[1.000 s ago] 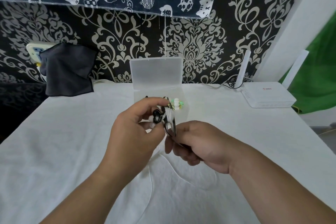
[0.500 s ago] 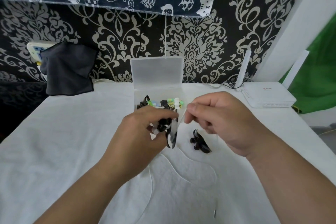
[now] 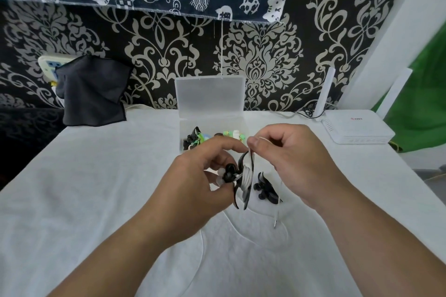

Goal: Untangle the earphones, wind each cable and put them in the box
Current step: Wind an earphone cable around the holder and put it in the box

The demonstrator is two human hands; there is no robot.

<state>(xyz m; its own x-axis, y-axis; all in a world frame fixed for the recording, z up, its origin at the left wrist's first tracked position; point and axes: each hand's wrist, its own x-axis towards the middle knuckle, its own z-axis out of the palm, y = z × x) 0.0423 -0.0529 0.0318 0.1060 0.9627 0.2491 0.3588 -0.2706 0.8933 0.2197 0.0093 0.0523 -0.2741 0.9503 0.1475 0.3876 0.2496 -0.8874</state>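
My left hand [image 3: 193, 181] grips a black winder [image 3: 246, 181] with white earphone cable wound round its middle, black and white earbuds beside it. My right hand [image 3: 289, 161] pinches the white cable [image 3: 277, 214] just above the winder; its loose end with a metal plug hangs down to the cloth. A second black winder [image 3: 265, 188] lies on the table under my right hand. The clear plastic box [image 3: 210, 101] stands open behind my hands, with wound black and green earphones [image 3: 217, 137] inside.
A white router [image 3: 357, 130] with upright antennas sits at the back right. A dark cloth [image 3: 94, 91] hangs over a wall socket at the back left. White cloth [image 3: 96, 200] covers the table; patterned wallpaper stands close behind the box.
My right hand left the black winder on the table, rose from beside my left hand and now pinches the white cable above the winder held in my left hand.
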